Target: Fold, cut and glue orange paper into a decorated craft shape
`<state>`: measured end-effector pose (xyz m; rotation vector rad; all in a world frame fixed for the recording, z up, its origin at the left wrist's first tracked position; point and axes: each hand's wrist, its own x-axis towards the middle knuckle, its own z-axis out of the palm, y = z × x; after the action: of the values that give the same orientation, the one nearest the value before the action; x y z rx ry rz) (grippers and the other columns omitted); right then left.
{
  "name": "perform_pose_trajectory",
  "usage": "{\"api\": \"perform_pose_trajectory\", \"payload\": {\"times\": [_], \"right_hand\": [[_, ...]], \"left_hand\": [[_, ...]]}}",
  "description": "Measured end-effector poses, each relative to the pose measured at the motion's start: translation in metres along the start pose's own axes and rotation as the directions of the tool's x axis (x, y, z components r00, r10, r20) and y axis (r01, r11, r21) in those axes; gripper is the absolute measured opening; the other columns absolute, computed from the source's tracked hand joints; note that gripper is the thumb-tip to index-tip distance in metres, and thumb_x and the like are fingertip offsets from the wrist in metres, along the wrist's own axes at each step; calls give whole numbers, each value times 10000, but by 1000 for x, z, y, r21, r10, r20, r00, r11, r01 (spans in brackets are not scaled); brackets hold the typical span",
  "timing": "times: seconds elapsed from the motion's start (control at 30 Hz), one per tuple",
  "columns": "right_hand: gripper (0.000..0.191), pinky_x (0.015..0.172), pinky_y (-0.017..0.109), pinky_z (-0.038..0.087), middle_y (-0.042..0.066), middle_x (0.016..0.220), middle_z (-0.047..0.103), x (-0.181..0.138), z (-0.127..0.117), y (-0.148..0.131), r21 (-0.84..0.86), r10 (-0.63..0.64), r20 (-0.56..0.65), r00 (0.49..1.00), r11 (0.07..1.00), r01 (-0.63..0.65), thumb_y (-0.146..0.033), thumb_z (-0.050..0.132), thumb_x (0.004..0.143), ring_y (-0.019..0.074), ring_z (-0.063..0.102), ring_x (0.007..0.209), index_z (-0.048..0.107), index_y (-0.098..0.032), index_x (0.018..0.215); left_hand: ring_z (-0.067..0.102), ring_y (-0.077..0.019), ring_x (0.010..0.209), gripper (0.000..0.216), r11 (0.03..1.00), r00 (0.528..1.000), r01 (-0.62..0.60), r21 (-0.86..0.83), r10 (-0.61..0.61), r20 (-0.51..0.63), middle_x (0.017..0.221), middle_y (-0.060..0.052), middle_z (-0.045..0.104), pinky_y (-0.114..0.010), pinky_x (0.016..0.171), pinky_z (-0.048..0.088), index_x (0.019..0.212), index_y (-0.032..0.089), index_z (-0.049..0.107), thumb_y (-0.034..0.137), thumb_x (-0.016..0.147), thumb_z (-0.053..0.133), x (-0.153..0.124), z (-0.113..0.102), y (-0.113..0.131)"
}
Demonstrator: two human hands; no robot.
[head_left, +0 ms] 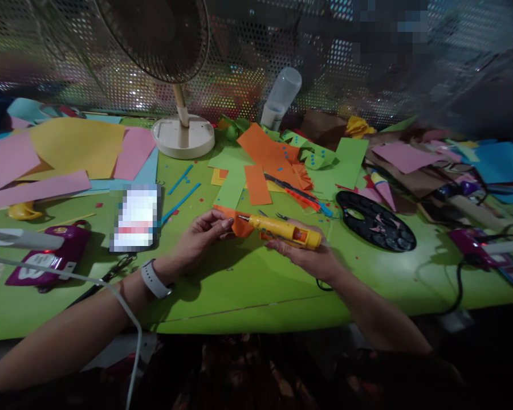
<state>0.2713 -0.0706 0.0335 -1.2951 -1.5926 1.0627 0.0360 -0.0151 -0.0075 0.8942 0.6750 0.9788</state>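
Note:
My left hand [207, 232] pinches a small piece of orange paper [241, 226] between thumb and fingers, just above the green table. My right hand [301, 253] is wrapped round a yellow hot glue gun [293, 232]. The gun's nozzle points left and lies at the orange paper; whether it touches cannot be made out. Beyond my hands lie an orange paper strip [257, 185], a light green strip [231, 188] and scissors [293, 191] with dark blades. Two blue paper strips [182, 202] rest to the left, near a phone [137, 219] with a lit screen.
A fan [183, 136] and an upturned clear bottle [284, 91] stand at the back. A black palette [376, 222] lies right of my hand. Purple power strips [53, 256] sit at both sides, and a white cable [123, 304] crosses my left forearm. Coloured sheets [77, 145] cover the back left.

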Motion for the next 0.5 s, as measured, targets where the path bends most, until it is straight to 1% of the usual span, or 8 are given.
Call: {"api": "perform_pose_trajectory", "payload": {"times": [0.13,0.27,0.33,0.4,0.5], "right_hand": [[249,540,240,465,4,759,656,0,0,0,22,15,9,1000,1000,-16,-378,781,745,121,587,649,695,-185,877],[255,569,251,476,3,758,650,0,1,1,20,10,1,1000,1000,-10,-371,788,740,125,586,661,691,-185,884],[251,553,247,464,0,752,637,1,1,1,12,11,1,1000,1000,-11,-382,780,747,120,571,650,680,-185,867],[253,512,237,433,-14,725,604,1,1,1,-1,2,2,1000,1000,-2,-401,770,756,107,533,612,663,-191,848],[274,459,231,374,-45,649,503,0,0,1,-37,-19,-4,1000,999,19,-425,763,762,87,447,546,601,-203,769]], "left_hand": [[615,-97,635,138,1000,1000,-18,9,18,4,712,41,650,-248,663,538,818,214,687,295,772,788,0,0,0],[619,-84,631,106,1000,1000,-28,-5,29,10,726,31,661,-204,644,543,822,211,697,263,780,780,1,0,0],[630,-87,642,101,999,999,-36,3,36,4,740,26,668,-194,640,547,821,206,698,258,783,777,1,0,1],[638,-93,651,113,998,999,-53,39,53,-9,746,22,674,-199,642,556,812,201,696,267,776,781,1,1,2],[648,-104,665,132,986,993,-108,125,113,-30,738,14,686,-220,668,567,798,197,695,282,765,790,1,1,4]]}}
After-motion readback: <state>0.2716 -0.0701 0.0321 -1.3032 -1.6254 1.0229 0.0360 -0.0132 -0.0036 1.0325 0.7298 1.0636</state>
